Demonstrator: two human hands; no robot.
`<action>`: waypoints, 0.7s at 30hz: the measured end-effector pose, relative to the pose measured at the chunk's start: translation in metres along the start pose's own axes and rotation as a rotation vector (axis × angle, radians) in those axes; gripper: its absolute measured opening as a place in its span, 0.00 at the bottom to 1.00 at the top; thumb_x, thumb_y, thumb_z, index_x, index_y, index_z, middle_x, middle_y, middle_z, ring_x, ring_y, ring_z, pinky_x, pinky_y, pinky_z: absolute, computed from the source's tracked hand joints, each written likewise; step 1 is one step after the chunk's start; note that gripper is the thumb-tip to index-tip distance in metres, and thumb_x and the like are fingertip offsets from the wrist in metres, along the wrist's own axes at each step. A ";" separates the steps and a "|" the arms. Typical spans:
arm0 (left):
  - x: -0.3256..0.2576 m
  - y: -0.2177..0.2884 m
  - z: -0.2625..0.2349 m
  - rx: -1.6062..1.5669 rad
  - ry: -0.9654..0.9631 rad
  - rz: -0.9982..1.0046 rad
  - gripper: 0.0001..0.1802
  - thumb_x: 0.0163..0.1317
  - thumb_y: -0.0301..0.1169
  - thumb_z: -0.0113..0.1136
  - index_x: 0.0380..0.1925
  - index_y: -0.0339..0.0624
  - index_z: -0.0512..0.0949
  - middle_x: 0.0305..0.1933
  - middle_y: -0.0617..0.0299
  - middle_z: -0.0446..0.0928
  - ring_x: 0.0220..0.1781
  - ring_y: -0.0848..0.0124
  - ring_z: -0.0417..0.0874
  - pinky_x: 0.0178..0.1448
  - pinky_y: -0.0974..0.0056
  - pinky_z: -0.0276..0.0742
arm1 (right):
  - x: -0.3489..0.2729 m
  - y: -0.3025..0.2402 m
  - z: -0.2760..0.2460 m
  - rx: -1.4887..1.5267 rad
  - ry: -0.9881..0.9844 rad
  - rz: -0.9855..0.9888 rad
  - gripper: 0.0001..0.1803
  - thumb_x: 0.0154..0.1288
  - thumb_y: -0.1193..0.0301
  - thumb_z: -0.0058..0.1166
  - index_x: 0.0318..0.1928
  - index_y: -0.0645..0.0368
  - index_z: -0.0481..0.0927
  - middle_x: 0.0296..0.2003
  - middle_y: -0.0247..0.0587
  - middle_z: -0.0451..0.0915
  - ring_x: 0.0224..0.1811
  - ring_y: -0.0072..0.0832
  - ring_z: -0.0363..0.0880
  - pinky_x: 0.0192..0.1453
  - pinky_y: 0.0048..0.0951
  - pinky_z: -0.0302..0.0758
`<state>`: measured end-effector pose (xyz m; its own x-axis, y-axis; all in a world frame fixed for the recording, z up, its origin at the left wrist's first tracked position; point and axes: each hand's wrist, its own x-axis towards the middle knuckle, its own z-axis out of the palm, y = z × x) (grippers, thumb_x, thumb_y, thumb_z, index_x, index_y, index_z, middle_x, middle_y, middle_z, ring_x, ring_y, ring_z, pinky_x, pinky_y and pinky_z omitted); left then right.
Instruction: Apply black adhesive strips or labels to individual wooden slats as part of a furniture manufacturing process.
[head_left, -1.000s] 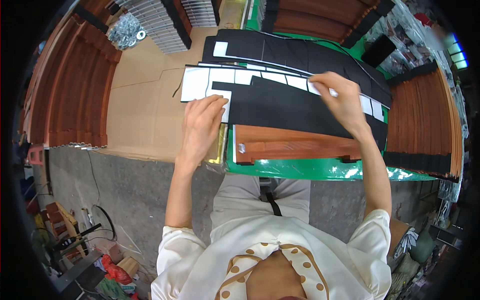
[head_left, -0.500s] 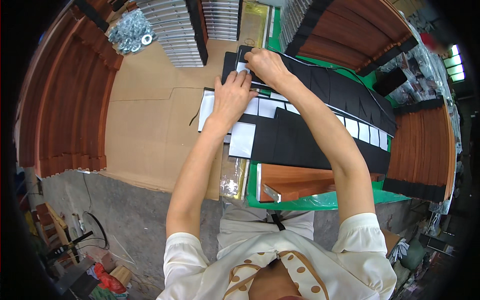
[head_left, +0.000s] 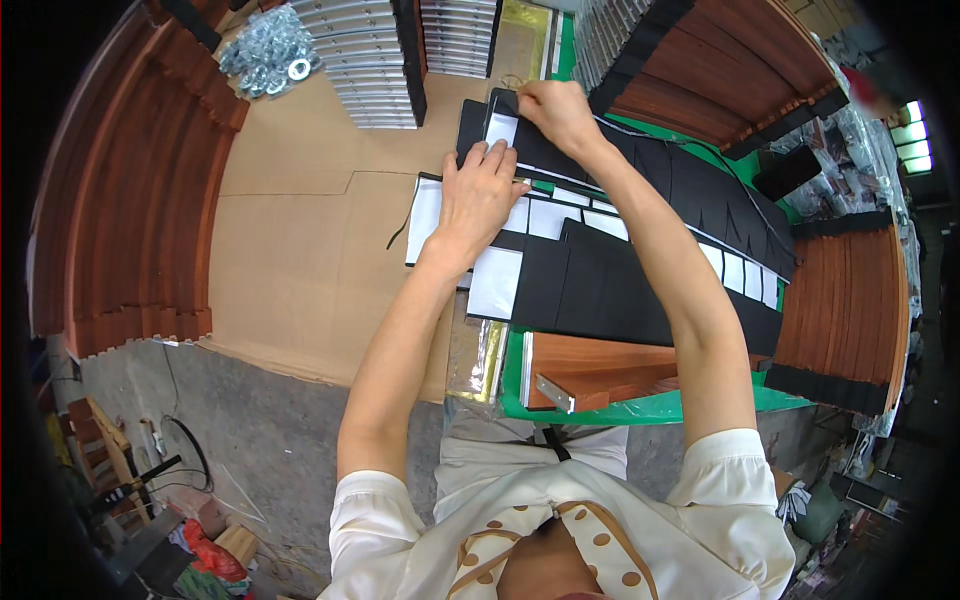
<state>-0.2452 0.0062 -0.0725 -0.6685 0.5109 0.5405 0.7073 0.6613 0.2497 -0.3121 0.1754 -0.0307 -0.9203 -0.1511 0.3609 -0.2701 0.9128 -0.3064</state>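
Fingers stretched out, my left hand (head_left: 480, 195) presses flat on the near end of a white strip (head_left: 502, 128) on a black flat sheet. Just beyond it to the right, my right hand (head_left: 562, 115) is closed in a pinch at the far edge of that black sheet (head_left: 505, 103); its fingertips partly hide what they grip. Several more black sheets (head_left: 620, 285) with white panels lie overlapped toward me and to the right. One white panel (head_left: 495, 282) shows at the near left end of the pile.
Brown cardboard (head_left: 290, 250) covers the table's left side. Reddish-brown slatted panels (head_left: 150, 210) stand along the left edge, with more stacked slats (head_left: 835, 310) at right. Bagged metal parts (head_left: 270, 55) and silver-edged stacks (head_left: 370, 70) sit at the back. A wooden piece (head_left: 600, 370) lies near me.
My right hand has shifted slightly right and away along the sheet's edge, uncovering more of the white strip. My left hand stays pressed on the strip. The view has shifted a little.
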 end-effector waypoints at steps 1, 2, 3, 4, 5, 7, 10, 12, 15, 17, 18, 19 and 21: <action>-0.001 -0.001 0.001 -0.036 0.021 0.002 0.21 0.57 0.37 0.61 0.46 0.35 0.76 0.47 0.55 0.78 0.52 0.58 0.75 0.57 0.44 0.65 | -0.004 -0.002 -0.010 0.127 -0.026 0.081 0.09 0.57 0.73 0.53 0.36 0.65 0.82 0.24 0.47 0.82 0.27 0.34 0.83 0.35 0.30 0.77; 0.000 -0.003 -0.006 -0.030 0.024 -0.001 0.21 0.57 0.37 0.61 0.46 0.35 0.76 0.47 0.55 0.78 0.52 0.58 0.75 0.57 0.44 0.65 | -0.007 -0.012 -0.024 0.258 -0.054 0.155 0.10 0.58 0.73 0.54 0.37 0.65 0.82 0.23 0.47 0.81 0.25 0.29 0.82 0.33 0.28 0.77; 0.001 -0.008 -0.016 -0.193 0.090 -0.077 0.16 0.58 0.33 0.59 0.44 0.35 0.77 0.46 0.54 0.79 0.48 0.56 0.77 0.52 0.50 0.69 | -0.015 -0.024 -0.035 0.260 -0.054 0.151 0.10 0.58 0.73 0.54 0.37 0.65 0.82 0.23 0.47 0.81 0.25 0.29 0.82 0.33 0.28 0.77; 0.004 -0.009 -0.030 -0.354 0.159 -0.153 0.12 0.59 0.29 0.58 0.42 0.35 0.79 0.44 0.53 0.80 0.43 0.55 0.80 0.47 0.56 0.73 | -0.026 -0.038 -0.048 0.304 -0.004 0.097 0.10 0.58 0.73 0.54 0.37 0.65 0.82 0.23 0.46 0.81 0.24 0.25 0.81 0.32 0.27 0.76; 0.008 -0.004 -0.049 -0.387 0.267 -0.198 0.10 0.61 0.29 0.58 0.39 0.33 0.80 0.37 0.57 0.82 0.34 0.64 0.81 0.38 0.67 0.74 | -0.038 -0.050 -0.061 0.345 0.047 0.052 0.10 0.59 0.72 0.54 0.37 0.66 0.82 0.22 0.46 0.80 0.24 0.22 0.80 0.31 0.25 0.75; 0.009 0.020 -0.088 -0.608 0.230 -0.380 0.11 0.62 0.31 0.59 0.38 0.33 0.80 0.34 0.61 0.81 0.32 0.71 0.79 0.36 0.70 0.72 | -0.063 -0.071 -0.087 0.268 0.116 -0.142 0.08 0.56 0.75 0.56 0.36 0.65 0.81 0.24 0.44 0.81 0.25 0.26 0.80 0.29 0.26 0.75; 0.002 0.061 -0.118 -0.871 0.166 -0.510 0.15 0.56 0.37 0.67 0.31 0.33 0.82 0.25 0.60 0.81 0.29 0.75 0.80 0.35 0.69 0.75 | -0.103 -0.088 -0.113 0.103 0.307 -0.389 0.05 0.51 0.79 0.58 0.32 0.63 0.80 0.26 0.41 0.81 0.26 0.32 0.81 0.30 0.26 0.77; -0.007 0.082 -0.132 -0.919 0.132 -0.517 0.13 0.55 0.34 0.67 0.32 0.33 0.82 0.27 0.61 0.81 0.30 0.76 0.80 0.35 0.71 0.75 | -0.125 -0.103 -0.128 0.073 0.350 -0.410 0.06 0.48 0.82 0.59 0.30 0.61 0.80 0.27 0.39 0.81 0.26 0.32 0.81 0.30 0.27 0.79; -0.027 0.102 -0.148 -0.937 0.148 -0.406 0.10 0.55 0.29 0.67 0.33 0.33 0.82 0.30 0.61 0.81 0.31 0.76 0.79 0.35 0.72 0.75 | -0.154 -0.118 -0.147 0.072 0.446 -0.502 0.08 0.46 0.80 0.61 0.30 0.61 0.78 0.25 0.37 0.79 0.26 0.31 0.79 0.29 0.28 0.77; -0.042 0.115 -0.159 -0.957 0.118 -0.397 0.09 0.54 0.27 0.66 0.33 0.33 0.81 0.31 0.60 0.81 0.32 0.76 0.79 0.36 0.72 0.75 | -0.176 -0.126 -0.163 0.221 0.346 -0.414 0.10 0.47 0.79 0.63 0.33 0.62 0.79 0.26 0.38 0.79 0.26 0.32 0.79 0.30 0.28 0.77; -0.050 0.122 -0.166 -0.974 0.099 -0.390 0.09 0.54 0.25 0.66 0.34 0.33 0.81 0.33 0.60 0.81 0.32 0.76 0.79 0.36 0.72 0.75 | -0.188 -0.129 -0.170 0.368 0.244 -0.334 0.11 0.48 0.77 0.64 0.35 0.62 0.80 0.27 0.39 0.80 0.27 0.33 0.80 0.31 0.28 0.78; -0.060 0.125 -0.170 -0.948 0.059 -0.318 0.09 0.56 0.23 0.64 0.38 0.32 0.81 0.37 0.64 0.79 0.35 0.80 0.75 0.37 0.75 0.69 | -0.202 -0.130 -0.177 0.419 0.170 -0.281 0.14 0.49 0.76 0.65 0.39 0.62 0.81 0.31 0.40 0.81 0.30 0.34 0.80 0.33 0.28 0.78; -0.078 0.137 -0.179 -0.892 0.055 -0.244 0.10 0.55 0.22 0.64 0.38 0.32 0.81 0.37 0.62 0.79 0.36 0.79 0.76 0.37 0.74 0.70 | -0.223 -0.139 -0.183 0.400 0.159 -0.275 0.14 0.49 0.76 0.65 0.38 0.62 0.81 0.32 0.41 0.81 0.32 0.34 0.80 0.33 0.28 0.78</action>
<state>-0.0554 -0.0412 0.0634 -0.8263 0.3712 0.4235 0.4791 0.0681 0.8751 -0.0173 0.1513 0.0925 -0.7540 -0.2769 0.5957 -0.6118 0.6261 -0.4835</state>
